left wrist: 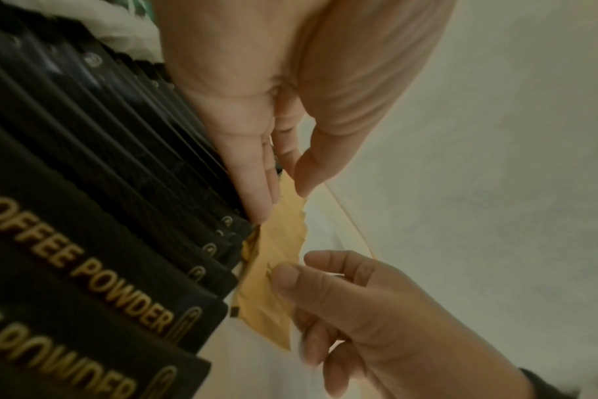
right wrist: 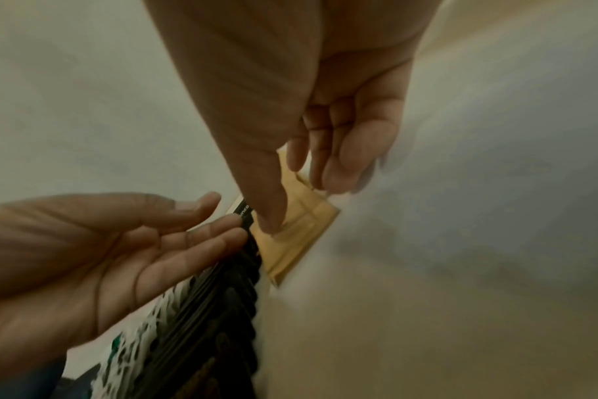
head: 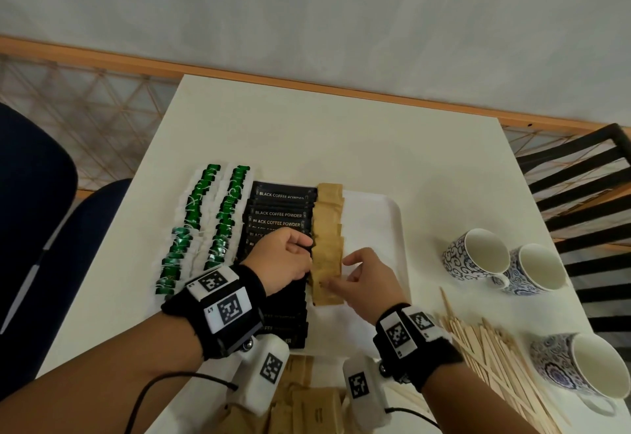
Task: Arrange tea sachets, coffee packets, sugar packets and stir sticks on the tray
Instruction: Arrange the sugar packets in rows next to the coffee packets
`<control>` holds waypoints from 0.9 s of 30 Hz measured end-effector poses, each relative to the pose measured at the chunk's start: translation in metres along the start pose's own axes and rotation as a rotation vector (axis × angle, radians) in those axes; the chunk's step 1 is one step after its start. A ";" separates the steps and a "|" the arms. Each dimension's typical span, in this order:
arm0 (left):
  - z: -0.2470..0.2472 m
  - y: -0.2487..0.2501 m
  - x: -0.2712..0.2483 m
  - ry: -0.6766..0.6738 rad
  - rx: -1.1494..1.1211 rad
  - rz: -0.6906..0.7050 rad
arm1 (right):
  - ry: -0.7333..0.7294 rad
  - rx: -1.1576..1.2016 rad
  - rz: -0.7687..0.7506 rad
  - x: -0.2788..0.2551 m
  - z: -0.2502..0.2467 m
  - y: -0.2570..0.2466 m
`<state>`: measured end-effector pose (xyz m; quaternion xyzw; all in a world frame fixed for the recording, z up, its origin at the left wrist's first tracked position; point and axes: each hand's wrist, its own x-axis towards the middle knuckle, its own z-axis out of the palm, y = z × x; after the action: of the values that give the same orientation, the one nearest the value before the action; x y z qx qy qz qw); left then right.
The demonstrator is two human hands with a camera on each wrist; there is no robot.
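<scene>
A white tray holds two columns of green tea sachets, a column of black coffee packets and a column of brown sugar packets. My left hand rests with fairly straight fingers against the right edge of the coffee packets. My right hand pinches the nearest sugar packet, thumb on top and fingers at its far edge, at the near end of the sugar column. Wooden stir sticks lie in a loose heap on the table at the right.
More loose brown sugar packets lie near the table's front edge. Three patterned cups stand to the right of the tray. A blue chair is on the left, a black slatted chair on the right.
</scene>
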<state>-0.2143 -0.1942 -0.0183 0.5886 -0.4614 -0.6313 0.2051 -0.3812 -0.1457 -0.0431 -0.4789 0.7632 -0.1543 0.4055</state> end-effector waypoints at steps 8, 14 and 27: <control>0.005 0.001 0.002 0.010 0.041 0.011 | -0.010 0.025 -0.044 0.000 0.005 -0.002; 0.003 0.004 0.005 0.021 0.062 0.033 | -0.006 0.027 -0.059 0.011 0.007 -0.002; -0.009 -0.006 -0.040 -0.107 0.231 0.130 | -0.100 -0.168 -0.212 -0.051 -0.007 0.009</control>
<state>-0.1955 -0.1618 -0.0003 0.5425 -0.5784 -0.5900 0.1516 -0.3819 -0.0988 -0.0206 -0.5962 0.6974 -0.1081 0.3828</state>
